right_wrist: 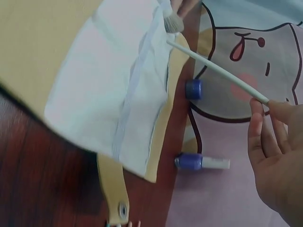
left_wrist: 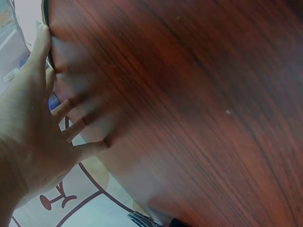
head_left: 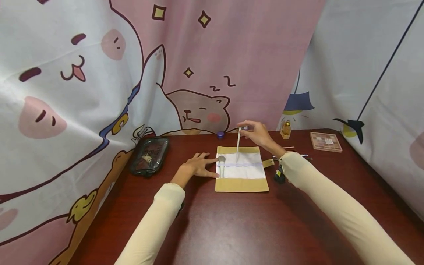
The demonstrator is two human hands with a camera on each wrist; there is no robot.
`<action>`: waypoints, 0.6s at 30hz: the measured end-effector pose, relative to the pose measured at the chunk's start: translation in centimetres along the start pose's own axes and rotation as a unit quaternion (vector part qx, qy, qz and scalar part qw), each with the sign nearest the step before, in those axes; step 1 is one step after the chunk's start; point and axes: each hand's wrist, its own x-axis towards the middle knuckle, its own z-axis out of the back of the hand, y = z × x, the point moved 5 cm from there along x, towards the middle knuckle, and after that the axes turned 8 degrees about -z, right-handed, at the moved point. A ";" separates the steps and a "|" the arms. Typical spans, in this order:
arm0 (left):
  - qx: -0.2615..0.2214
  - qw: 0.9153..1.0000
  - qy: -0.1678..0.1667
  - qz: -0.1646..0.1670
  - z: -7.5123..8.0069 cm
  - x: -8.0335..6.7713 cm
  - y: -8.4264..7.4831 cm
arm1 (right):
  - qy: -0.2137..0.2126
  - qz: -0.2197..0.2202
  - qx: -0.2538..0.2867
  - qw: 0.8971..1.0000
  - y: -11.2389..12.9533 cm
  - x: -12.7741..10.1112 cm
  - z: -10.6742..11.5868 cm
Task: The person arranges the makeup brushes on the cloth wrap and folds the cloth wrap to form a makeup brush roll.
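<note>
A tan brush roll [head_left: 241, 185] with a white lining lies unfolded on the table. One makeup brush [head_left: 222, 165] with fluffy grey bristles is at its left side, under the lilac elastic band [right_wrist: 127, 106]. My right hand [head_left: 256, 133] pinches the upper end of a thin white makeup brush [right_wrist: 218, 71], held slanting with its lower end over the lining; I cannot make out bristles on it. My left hand [head_left: 197, 165] is spread, with thumb and forefinger touching the roll's left edge and the other fingertips resting on the table.
Right of the roll are a strap [right_wrist: 112, 189], a small black item [head_left: 279, 176] and several thin sticks [head_left: 299, 155]. Behind stand a purple-lidded jar [head_left: 220, 135], purple nail polish [right_wrist: 191, 161] and a gold bottle [head_left: 286, 130]. A palette [head_left: 326, 142] lies right, a black clear-topped case [head_left: 149, 156] left.
</note>
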 end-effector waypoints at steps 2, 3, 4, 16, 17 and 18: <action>0.000 1.000 0.000 -0.001 0.0 0.0 0.0 | -0.007 0.001 -0.004 1.000 0.1 0.2 -0.5; 0.001 1.000 -0.001 0.000 0.0 0.0 -0.1 | -0.009 0.002 -0.007 1.000 0.1 0.2 -0.8; 0.001 1.000 0.000 0.001 0.0 0.0 0.0 | -0.011 0.003 -0.010 1.000 0.1 0.3 -1.0; 0.004 1.000 0.003 0.000 0.0 0.1 0.1 | 0.000 0.004 0.030 1.000 -0.7 1.0 -3.1; 0.004 1.000 0.004 0.000 0.0 0.1 0.0 | 0.002 -0.001 0.029 1.000 -0.8 0.9 -3.3; 0.004 1.000 0.004 0.000 0.0 0.1 0.0 | 0.004 -0.006 0.027 1.000 -0.9 0.9 -3.4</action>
